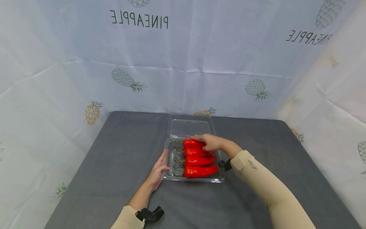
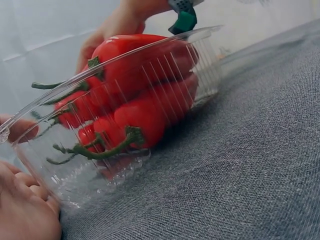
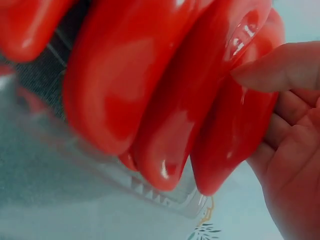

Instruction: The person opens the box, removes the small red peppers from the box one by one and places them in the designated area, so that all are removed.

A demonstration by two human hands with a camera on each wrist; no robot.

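Several long red peppers point(image 1: 200, 171) with green stems lie side by side in a clear plastic container point(image 1: 175, 179), stems to the left. The left wrist view shows them stacked in layers, seen through the ribbed wall. My left hand point(image 1: 157, 171) holds the container's left side, its thumb point(image 2: 22, 129) over the rim and its fingers outside against the wall. At the far end of the row, my right hand point(image 1: 211, 142) grips the farthest pepper point(image 3: 232, 135), thumb on its near side and fingers curled along the far side.
The container's clear lid point(image 1: 190, 126) lies folded back, away from me. Both stand on a grey cloth-covered table point(image 1: 128, 152). A white curtain with pineapple prints point(image 1: 183, 86) hangs behind the table and along its sides.
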